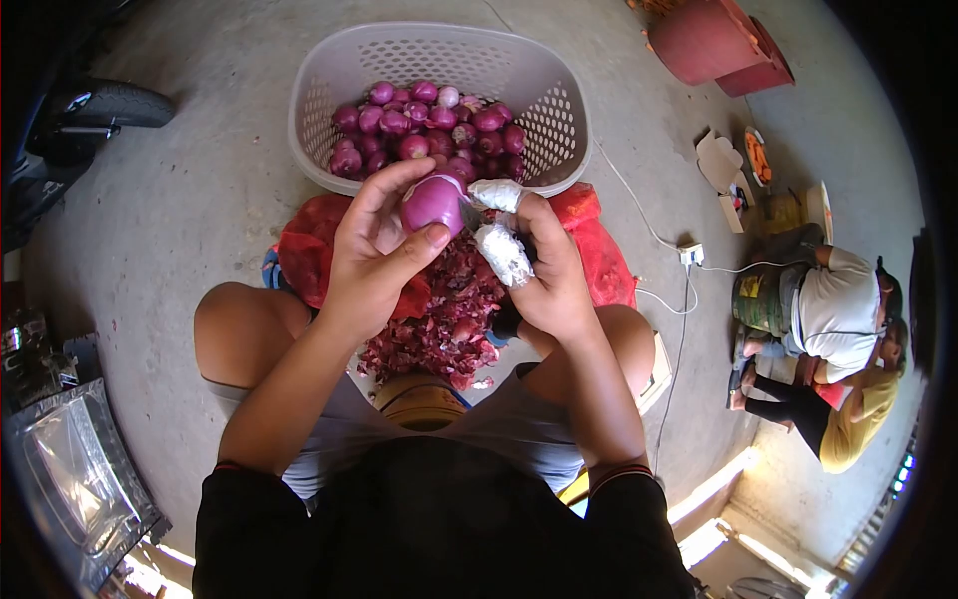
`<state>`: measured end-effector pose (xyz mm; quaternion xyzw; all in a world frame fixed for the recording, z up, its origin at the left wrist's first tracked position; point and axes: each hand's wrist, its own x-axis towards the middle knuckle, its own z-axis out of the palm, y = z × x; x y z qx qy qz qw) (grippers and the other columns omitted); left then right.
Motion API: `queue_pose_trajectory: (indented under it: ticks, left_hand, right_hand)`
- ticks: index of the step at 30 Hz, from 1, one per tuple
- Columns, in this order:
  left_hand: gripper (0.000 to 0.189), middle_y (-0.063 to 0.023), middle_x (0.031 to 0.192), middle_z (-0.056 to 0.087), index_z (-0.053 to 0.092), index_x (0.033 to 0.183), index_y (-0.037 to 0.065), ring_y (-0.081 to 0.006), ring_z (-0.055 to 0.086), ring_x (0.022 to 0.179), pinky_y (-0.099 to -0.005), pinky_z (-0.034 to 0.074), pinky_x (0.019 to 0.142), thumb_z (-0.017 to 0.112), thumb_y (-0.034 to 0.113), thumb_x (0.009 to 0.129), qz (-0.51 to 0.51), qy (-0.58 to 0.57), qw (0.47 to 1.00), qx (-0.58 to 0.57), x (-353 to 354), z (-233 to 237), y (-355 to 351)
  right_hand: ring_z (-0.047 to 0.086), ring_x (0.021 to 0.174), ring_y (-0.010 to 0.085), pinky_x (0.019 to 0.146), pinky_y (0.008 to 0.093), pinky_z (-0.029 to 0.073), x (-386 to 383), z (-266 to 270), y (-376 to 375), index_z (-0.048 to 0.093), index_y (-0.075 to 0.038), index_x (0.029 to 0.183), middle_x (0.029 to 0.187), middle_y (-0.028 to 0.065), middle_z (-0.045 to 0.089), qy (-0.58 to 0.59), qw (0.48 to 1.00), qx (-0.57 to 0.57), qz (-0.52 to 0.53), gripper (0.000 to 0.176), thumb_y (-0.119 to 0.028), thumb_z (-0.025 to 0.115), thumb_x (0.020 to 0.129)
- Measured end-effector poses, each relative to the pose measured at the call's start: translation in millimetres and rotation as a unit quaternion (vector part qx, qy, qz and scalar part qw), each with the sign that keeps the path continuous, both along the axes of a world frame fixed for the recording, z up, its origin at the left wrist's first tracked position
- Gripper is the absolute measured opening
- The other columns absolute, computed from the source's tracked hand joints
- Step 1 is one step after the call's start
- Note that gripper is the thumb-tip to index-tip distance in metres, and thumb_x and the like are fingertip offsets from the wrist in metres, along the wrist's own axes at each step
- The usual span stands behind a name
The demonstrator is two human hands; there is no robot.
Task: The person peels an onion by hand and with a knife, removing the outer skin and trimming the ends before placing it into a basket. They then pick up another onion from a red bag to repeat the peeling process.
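A purple onion rests in my left hand, its fingers and thumb wrapped round it. My right hand is at the onion's right side, with white wrapping on its thumb and a finger; the fingers are pinched together, and what they hold is too small to make out. Beyond both hands stands a grey perforated basket with many purple onions in it. Below the hands, dark red onion skins are heaped between my legs, with red mesh sacks around them.
Two people sit at the right beside a green container. Red tubs stand at the upper right. A white power socket with cables lies on the floor. A motorcycle wheel shows at the upper left, and a yellow bucket is below the skins.
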<state>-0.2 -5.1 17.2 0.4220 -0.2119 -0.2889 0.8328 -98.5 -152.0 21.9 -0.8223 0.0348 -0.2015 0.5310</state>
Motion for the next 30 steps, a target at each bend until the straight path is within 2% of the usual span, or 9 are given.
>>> queue_pose_trajectory:
  ticks: [10,15,17,19,22,23,25,28,30]
  left_hand:
    - [0.051,-0.0112,0.125,0.05,0.044,0.127,-0.001,-0.0166,0.05,0.113,-0.0301,0.042,0.094,0.065,-0.001,0.08,-0.002,0.009,1.0,0.001,3,-1,1]
    - [0.053,-0.0157,0.13,0.047,0.042,0.128,-0.003,-0.0207,0.049,0.116,-0.0342,0.041,0.098,0.062,-0.002,0.079,-0.05,-0.016,0.999,-0.011,3,-1,5]
    - [0.056,-0.0198,0.135,0.043,0.038,0.131,-0.003,-0.0257,0.047,0.121,-0.0379,0.039,0.101,0.059,-0.001,0.079,-0.06,-0.056,0.997,-0.013,1,-1,5]
    - [0.055,-0.0194,0.134,0.044,0.038,0.13,-0.003,-0.0249,0.046,0.122,-0.0371,0.038,0.102,0.059,0.0,0.08,-0.043,-0.05,0.998,-0.003,3,-2,4]
    - [0.053,-0.0184,0.134,0.044,0.039,0.13,-0.002,-0.0238,0.046,0.122,-0.0361,0.036,0.103,0.06,0.001,0.081,-0.026,-0.03,0.999,0.02,6,0,4]
    - [0.052,-0.0166,0.131,0.046,0.04,0.129,-0.003,-0.0218,0.047,0.119,-0.0345,0.038,0.101,0.061,-0.001,0.081,-0.02,-0.026,0.999,0.012,5,0,3]
    - [0.052,-0.013,0.126,0.05,0.043,0.127,-0.003,-0.0178,0.05,0.114,-0.0315,0.042,0.095,0.064,-0.003,0.08,-0.008,-0.017,1.0,-0.002,2,-1,1]
    - [0.052,-0.0126,0.125,0.051,0.043,0.127,-0.003,-0.017,0.051,0.112,-0.0311,0.042,0.095,0.065,-0.004,0.079,-0.025,-0.003,1.0,0.0,2,-1,2]
    - [0.053,-0.0174,0.132,0.046,0.042,0.129,-0.002,-0.0228,0.047,0.12,-0.035,0.037,0.101,0.062,-0.003,0.08,-0.039,-0.027,0.999,0.011,3,-2,3]
  right_hand:
    - [0.062,0.098,0.0293,0.083,0.033,0.048,4,-5,4,0.056,-0.002,0.111,0.11,0.014,0.062,-0.047,0.998,-0.017,-0.043,0.035,0.002,0.063,0.077]
    - [0.06,0.103,0.0229,0.088,0.0291,0.044,8,1,-1,0.055,-0.001,0.116,0.112,0.0138,0.061,-0.033,0.994,-0.015,-0.102,0.034,0.003,0.058,0.082]
    - [0.057,0.101,0.0162,0.089,0.0264,0.041,4,3,-9,0.052,-0.002,0.119,0.108,0.0107,0.06,-0.022,0.994,0.068,-0.082,0.036,0.003,0.057,0.084]
    - [0.058,0.094,0.0159,0.083,0.0275,0.044,2,-6,-14,0.048,-0.004,0.125,0.102,0.0097,0.06,-0.079,0.994,0.068,-0.038,0.043,0.0,0.059,0.084]
    - [0.058,0.083,0.0158,0.073,0.0287,0.045,-8,-3,-13,0.043,-0.005,0.128,0.094,0.0084,0.059,-0.01,0.999,0.038,0.023,0.05,-0.003,0.062,0.082]
    - [0.056,0.072,0.0159,0.064,0.0296,0.044,-4,0,-9,0.043,-0.006,0.128,0.088,0.0073,0.057,-0.039,0.997,0.046,0.043,0.052,-0.004,0.065,0.08]
    - [0.059,0.075,0.0192,0.067,0.0302,0.046,-5,-9,-8,0.045,-0.005,0.124,0.092,0.0097,0.059,0.001,1.0,0.001,0.024,0.05,-0.003,0.066,0.078]
    - [0.061,0.081,0.0225,0.073,0.0302,0.047,2,-12,-6,0.048,-0.004,0.12,0.096,0.0115,0.06,-0.069,0.997,-0.009,0.031,0.047,0.0,0.065,0.076]
    - [0.062,0.086,0.0245,0.076,0.0307,0.048,3,-9,-4,0.05,-0.004,0.117,0.1,0.0126,0.061,-0.066,0.997,0.021,0.028,0.044,0.003,0.063,0.076]
